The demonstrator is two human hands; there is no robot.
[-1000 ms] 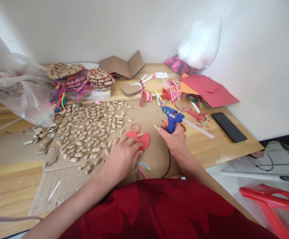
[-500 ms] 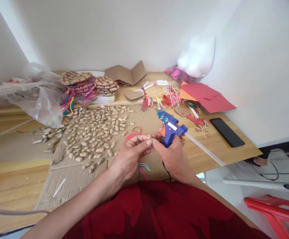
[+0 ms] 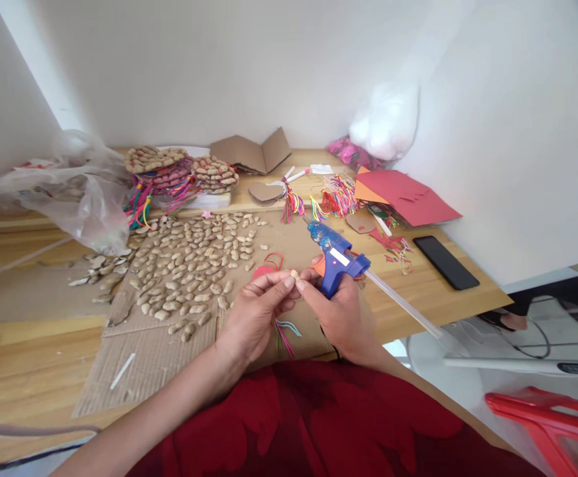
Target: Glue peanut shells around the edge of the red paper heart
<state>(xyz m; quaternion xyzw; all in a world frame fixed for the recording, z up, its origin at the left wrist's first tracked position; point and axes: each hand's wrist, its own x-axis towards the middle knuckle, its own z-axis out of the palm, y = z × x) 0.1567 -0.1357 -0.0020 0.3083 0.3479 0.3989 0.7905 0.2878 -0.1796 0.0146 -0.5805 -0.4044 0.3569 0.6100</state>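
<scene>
My left hand pinches a small peanut between thumb and fingertips. The fingertips of my right hand meet the same peanut. That right hand is also wrapped round the handle of a blue glue gun, whose nozzle points up and left; a clear glue stick juts from its back. Partly hidden behind my left fingers lies a red piece with a red cord loop. Pink and light blue strings show below my hands. Loose peanuts are spread on the cardboard to the left.
Peanut-covered pieces with tassels are stacked at the back left beside a plastic bag. Heart-shaped cardboard, tassels and red paper lie at the back. A phone rests near the right edge.
The view has shifted slightly. Both hands stay together at the peanut, and the glue gun remains in my right hand with little movement.
</scene>
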